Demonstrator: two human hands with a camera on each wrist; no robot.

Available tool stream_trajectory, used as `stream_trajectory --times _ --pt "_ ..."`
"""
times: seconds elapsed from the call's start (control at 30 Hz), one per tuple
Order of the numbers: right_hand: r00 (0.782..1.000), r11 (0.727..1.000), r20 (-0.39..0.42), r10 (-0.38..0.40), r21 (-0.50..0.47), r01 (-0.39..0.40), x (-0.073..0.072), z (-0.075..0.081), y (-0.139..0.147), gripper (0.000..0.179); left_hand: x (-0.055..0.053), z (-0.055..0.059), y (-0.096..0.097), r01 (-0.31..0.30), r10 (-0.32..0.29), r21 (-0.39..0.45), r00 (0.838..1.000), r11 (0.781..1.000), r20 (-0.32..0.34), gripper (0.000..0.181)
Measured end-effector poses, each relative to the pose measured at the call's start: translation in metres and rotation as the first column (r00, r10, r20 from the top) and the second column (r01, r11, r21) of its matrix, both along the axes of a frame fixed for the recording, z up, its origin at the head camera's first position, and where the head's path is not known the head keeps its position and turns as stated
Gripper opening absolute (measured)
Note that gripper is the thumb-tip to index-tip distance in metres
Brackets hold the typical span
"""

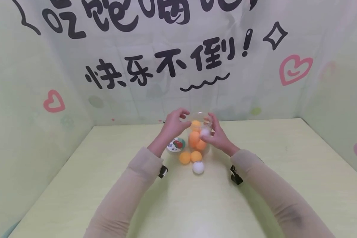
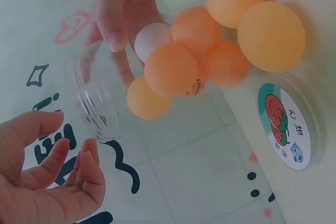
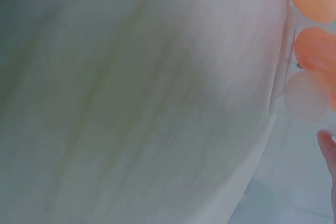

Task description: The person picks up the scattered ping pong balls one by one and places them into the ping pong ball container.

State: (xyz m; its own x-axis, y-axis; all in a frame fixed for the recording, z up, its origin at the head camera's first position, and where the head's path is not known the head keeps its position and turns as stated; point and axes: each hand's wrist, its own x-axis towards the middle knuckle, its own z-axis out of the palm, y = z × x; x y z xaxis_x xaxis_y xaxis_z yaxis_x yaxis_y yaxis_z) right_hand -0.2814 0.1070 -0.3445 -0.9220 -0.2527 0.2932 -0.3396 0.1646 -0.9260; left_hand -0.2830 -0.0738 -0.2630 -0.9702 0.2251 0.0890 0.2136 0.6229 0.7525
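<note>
A clear plastic jar (image 1: 207, 150) stands upright near the back wall, holding several orange table tennis balls (image 1: 194, 138) and a white one (image 1: 205, 133). My right hand (image 1: 220, 138) grips its right side, thumb in front and fingers round the far side. Beside the rim (image 2: 86, 95), my left hand (image 1: 175, 123) hovers with loosely bent fingers and holds nothing. In the right wrist view, orange balls (image 3: 315, 48) inside the jar show at the right edge; table and blur fill much of the frame.
Two lighter orange balls (image 1: 185, 157) and a white ball (image 1: 198, 167) lie on the table just in front of the jar. To its left is a round lid (image 2: 286, 127) with a red fruit sticker. A printed cloth (image 1: 154, 99) hangs behind the table.
</note>
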Motion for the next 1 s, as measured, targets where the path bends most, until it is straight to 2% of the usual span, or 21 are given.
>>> stream_trajectory --times 0.27,0.57,0.73,0.87,1.0 --pt "1.0 1.0 -0.006 0.004 -0.01 -0.004 -0.005 -0.001 0.003 0.085 0.001 -0.012 -0.009 -0.021 0.022 -0.012 0.999 1.0 0.038 0.037" --pt "1.0 1.0 -0.002 0.02 -0.006 -0.02 -0.01 -0.002 0.006 0.084 0.002 -0.039 -0.01 0.001 0.013 -0.104 0.991 0.995 0.135 0.038" --pt "1.0 1.0 0.0 0.014 0.006 -0.014 -0.011 -0.001 0.007 0.084 0.002 -0.052 -0.007 0.023 0.015 -0.177 0.977 0.984 0.212 0.039" --pt "1.0 1.0 -0.004 0.015 0.005 -0.015 -0.012 -0.001 0.007 0.085 0.003 -0.059 -0.006 0.046 0.01 -0.23 0.972 0.972 0.234 0.038" --pt "1.0 1.0 0.0 0.013 0.005 -0.013 -0.011 0.0 0.006 0.085 0.005 -0.065 -0.006 0.096 -0.031 -0.285 0.974 0.954 0.224 0.038"
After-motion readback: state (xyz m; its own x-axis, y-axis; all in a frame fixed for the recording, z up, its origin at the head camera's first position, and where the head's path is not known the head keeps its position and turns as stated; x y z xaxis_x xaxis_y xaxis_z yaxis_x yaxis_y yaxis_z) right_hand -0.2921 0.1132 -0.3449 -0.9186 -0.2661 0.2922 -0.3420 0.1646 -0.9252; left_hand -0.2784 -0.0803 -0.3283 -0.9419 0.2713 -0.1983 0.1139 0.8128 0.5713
